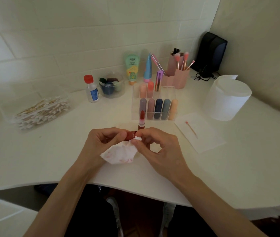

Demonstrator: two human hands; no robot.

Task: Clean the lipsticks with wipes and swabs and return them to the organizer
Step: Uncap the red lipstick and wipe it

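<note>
On the table point(50, 159) the organizer point(168, 94) stands mid-back, lipsticks point(158, 108) upright in its front row and rear left. Just before it stands a lone lipstick point(141, 123). Nearer still, the left hand point(101, 141) grips a cap point(130, 135) and the right hand point(159, 147) pinches a wipe point(120, 153) against it. Far left lies a swab box point(41, 112); a bottle point(92, 89) and jar point(111, 85) stand between it and the organizer. Behind the organizer — two tubes point(132, 69) and a brush holder point(178, 76). To the right, a roll point(226, 98) stands behind a sheet point(202, 141) bearing one swab point(191, 129).

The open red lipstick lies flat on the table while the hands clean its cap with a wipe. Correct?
No: in the head view the open red lipstick stands upright on the table; the left hand and right hand clean its cap with a wipe.
</note>
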